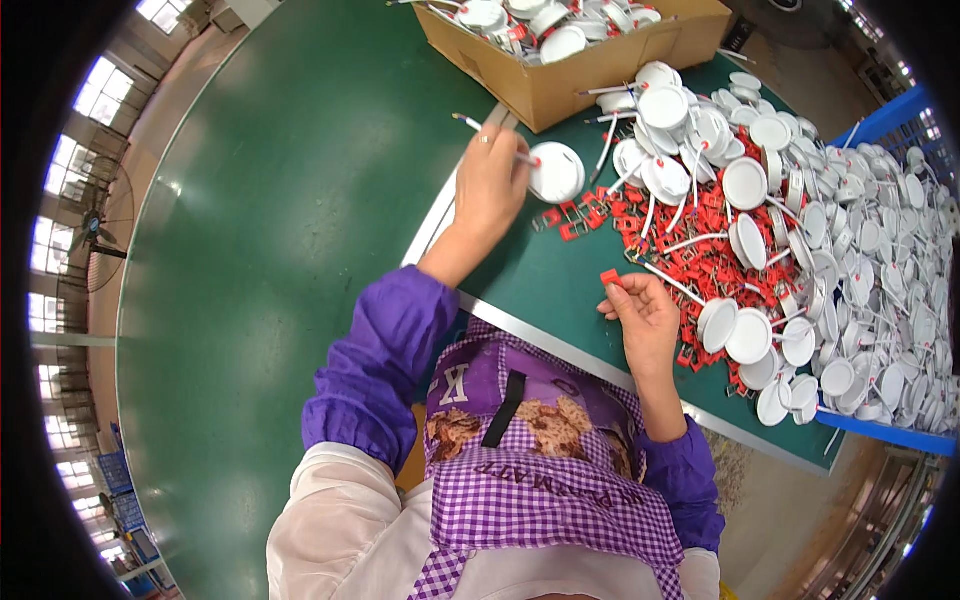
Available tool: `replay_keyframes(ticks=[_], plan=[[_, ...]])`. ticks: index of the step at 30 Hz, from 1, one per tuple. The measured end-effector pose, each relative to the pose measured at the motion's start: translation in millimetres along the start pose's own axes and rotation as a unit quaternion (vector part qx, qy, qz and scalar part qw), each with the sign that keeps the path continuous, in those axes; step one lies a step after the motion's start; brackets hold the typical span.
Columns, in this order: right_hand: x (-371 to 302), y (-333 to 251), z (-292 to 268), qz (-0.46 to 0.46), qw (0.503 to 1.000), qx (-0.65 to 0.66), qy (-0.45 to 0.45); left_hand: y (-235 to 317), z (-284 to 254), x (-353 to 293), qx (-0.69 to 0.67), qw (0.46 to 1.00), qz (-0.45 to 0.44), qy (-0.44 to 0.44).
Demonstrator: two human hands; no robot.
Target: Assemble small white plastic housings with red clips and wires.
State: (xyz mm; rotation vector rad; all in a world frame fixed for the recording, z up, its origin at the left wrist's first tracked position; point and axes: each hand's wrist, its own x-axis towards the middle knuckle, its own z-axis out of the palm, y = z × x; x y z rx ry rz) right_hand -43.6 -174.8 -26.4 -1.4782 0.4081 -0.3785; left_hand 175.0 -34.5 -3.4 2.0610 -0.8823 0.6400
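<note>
My left hand (490,180) is closed round the white cable of a round white disc (557,174). The disc lies beside the fingers, with a red spot where its cable enters, and the cable's bare end sticks out past the knuckles. Between the thumb and fingers of my right hand (648,318) is a small red clip (611,278), raised a little over the table's near edge. A heap of similar red clips with metal parts (690,245) spreads just beyond and to the right of that hand. A few loose clips (572,218) lie near the disc.
An open cardboard box (575,85) full of white discs stands at the far side. More cabled discs (745,184) pile over the clips. To the right, a blue crate (885,432) brims with discs. The green table (250,250) stretches left, past a metal strip (432,222).
</note>
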Motion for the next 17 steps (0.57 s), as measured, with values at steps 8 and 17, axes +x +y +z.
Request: replay_keyframes(ticks=[8, 17], plan=[[8, -29, 17, 0.099, 0.967, 0.229, -0.052, 65, -33, -45, -0.14, 0.989, -0.004, -0.038], [-2, -25, 10, 0.032, 0.966, 0.256, 0.017, 82, -32, -113, -0.291, 0.952, -0.091, 0.007]])
